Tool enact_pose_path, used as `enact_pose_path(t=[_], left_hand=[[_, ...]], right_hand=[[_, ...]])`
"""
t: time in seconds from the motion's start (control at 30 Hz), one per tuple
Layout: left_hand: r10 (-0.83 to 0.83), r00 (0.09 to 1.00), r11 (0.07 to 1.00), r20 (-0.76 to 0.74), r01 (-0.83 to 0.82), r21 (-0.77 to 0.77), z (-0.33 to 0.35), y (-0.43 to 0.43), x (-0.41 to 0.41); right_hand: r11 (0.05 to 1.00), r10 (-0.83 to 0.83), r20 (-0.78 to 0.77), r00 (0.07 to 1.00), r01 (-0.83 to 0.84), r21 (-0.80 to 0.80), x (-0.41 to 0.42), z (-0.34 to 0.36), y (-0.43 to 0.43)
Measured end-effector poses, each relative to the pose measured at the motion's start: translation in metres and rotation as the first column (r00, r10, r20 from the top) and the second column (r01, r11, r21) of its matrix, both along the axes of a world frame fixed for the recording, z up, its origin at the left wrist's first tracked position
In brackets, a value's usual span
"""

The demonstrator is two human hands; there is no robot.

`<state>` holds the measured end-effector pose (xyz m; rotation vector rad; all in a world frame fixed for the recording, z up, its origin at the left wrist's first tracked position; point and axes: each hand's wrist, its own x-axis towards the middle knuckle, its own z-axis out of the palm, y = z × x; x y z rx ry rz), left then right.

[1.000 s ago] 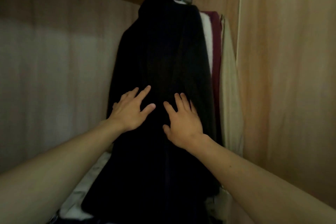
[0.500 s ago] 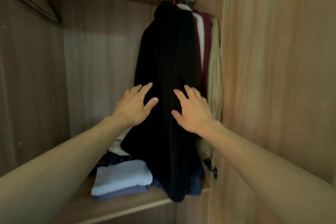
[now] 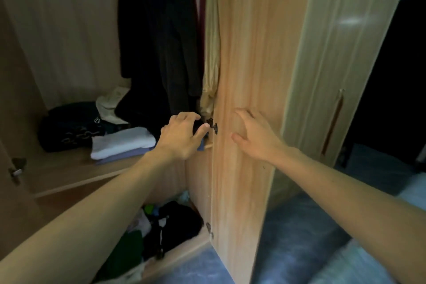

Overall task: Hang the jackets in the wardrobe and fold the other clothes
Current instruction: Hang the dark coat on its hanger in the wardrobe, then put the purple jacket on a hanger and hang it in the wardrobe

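your left hand (image 3: 182, 136) curls its fingers round the hem of the one black jacket (image 3: 161, 30), which hangs in the wardrobe (image 3: 69, 30) beside two garments (image 3: 212, 53) (one maroon, one cream). your right hand (image 3: 255, 136) lies spread wide against the open door (image 3: 249, 53). two folded piles (image 3: 122, 143) sit on the shelf (image 3: 69, 168).

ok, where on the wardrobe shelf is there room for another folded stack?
Bare wood along the shelf front, before the dark bundle and left of the pale folded stack. Crowded right, under the black jacket by the left hand.
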<state>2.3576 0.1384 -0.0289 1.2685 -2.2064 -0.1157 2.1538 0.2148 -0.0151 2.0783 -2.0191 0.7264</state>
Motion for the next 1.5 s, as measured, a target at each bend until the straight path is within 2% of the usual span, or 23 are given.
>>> enact_pose_path(t=[0.1, 0.27, 0.47, 0.63, 0.83, 1.07, 1.3, 1.5], left_hand=[[-0.012, 1.000, 1.000, 0.023, 0.011, 0.015, -0.005, 0.030, -0.026], [-0.016, 1.000, 0.999, 0.002, 0.016, 0.039, -0.005, 0.085, -0.084], [-0.027, 0.997, 0.999, 0.067, 0.026, 0.019, -0.040, 0.178, -0.177], [-0.154, 0.972, 0.988, 0.179, 0.156, -0.001, -0.065, 0.249, -0.257], [-0.331, 0.915, 0.944, 0.232, 0.325, 0.066, -0.071, 0.298, -0.348], [-0.556, 0.814, 0.831, 0.168, 0.544, 0.112, -0.102, 0.338, -0.436], [-0.693, 0.698, 0.720, 0.178, 0.659, 0.218, -0.157, 0.409, -0.513], [-0.715, 0.660, 0.697, 0.229, 0.647, 0.311, -0.204, 0.449, -0.576]], right_hand=[[0.999, -0.040, -0.031, 0.999, 0.041, 0.006, -0.038, -0.004, 0.045], [0.999, -0.052, 0.053, 0.997, 0.053, -0.007, -0.101, -0.008, 0.129], [0.998, -0.058, 0.149, 0.987, 0.054, 0.026, -0.185, -0.042, 0.239], [0.983, -0.155, 0.074, 0.985, 0.147, 0.108, -0.259, -0.072, 0.325], [0.939, -0.330, 0.050, 0.943, 0.322, 0.124, -0.330, -0.081, 0.395], [0.856, -0.501, 0.029, 0.865, 0.490, 0.166, -0.373, -0.095, 0.462], [0.767, -0.627, 0.073, 0.776, 0.597, 0.234, -0.417, -0.150, 0.530], [0.731, -0.672, 0.161, 0.723, 0.614, 0.298, -0.482, -0.201, 0.576]])
